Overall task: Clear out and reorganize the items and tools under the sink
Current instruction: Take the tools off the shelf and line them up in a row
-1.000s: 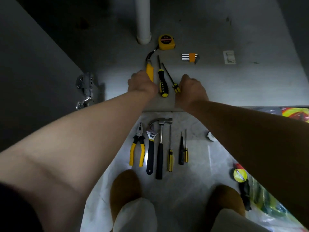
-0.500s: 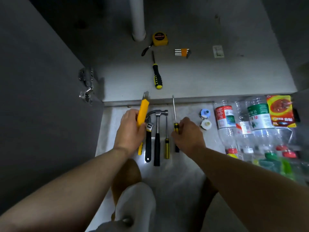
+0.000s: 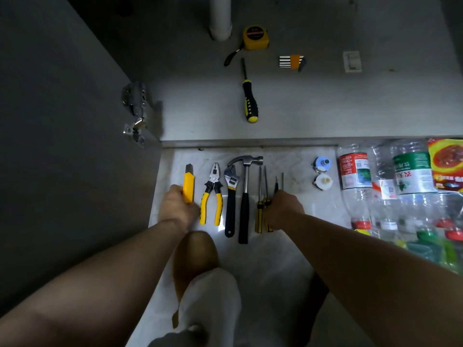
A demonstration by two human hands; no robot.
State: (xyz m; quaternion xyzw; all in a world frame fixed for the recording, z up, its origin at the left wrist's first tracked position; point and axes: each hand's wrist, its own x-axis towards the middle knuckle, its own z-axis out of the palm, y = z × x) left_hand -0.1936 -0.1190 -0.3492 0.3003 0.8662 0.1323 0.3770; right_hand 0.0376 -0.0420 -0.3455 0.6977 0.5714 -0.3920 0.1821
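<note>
My left hand (image 3: pixel 175 206) grips a yellow utility knife (image 3: pixel 188 185), holding it on the floor at the left end of a tool row. The row holds yellow-handled pliers (image 3: pixel 211 196), an adjustable wrench (image 3: pixel 231 194), a hammer (image 3: pixel 245 186) and several thin screwdrivers. My right hand (image 3: pixel 283 209) is closed on a small yellow-and-black screwdriver (image 3: pixel 266 186) lying beside another one in that row; it hides the handles of two more. Inside the cabinet lie a larger black-and-yellow screwdriver (image 3: pixel 249 96), a yellow tape measure (image 3: pixel 255 37) and a hex key set (image 3: pixel 292 61).
A white drain pipe (image 3: pixel 220 18) rises at the cabinet's back. The open door with its hinge (image 3: pixel 135 111) stands on the left. Several plastic bottles (image 3: pixel 355 176), a red packet (image 3: pixel 446 164) and two small round fittings (image 3: pixel 322 171) lie to the right. My knee (image 3: pixel 195 254) is below the tools.
Both hands came out of the cabinet and down to the floor, carrying the utility knife and the small screwdriver into the tool row. The larger screwdriver stayed in the cabinet.
</note>
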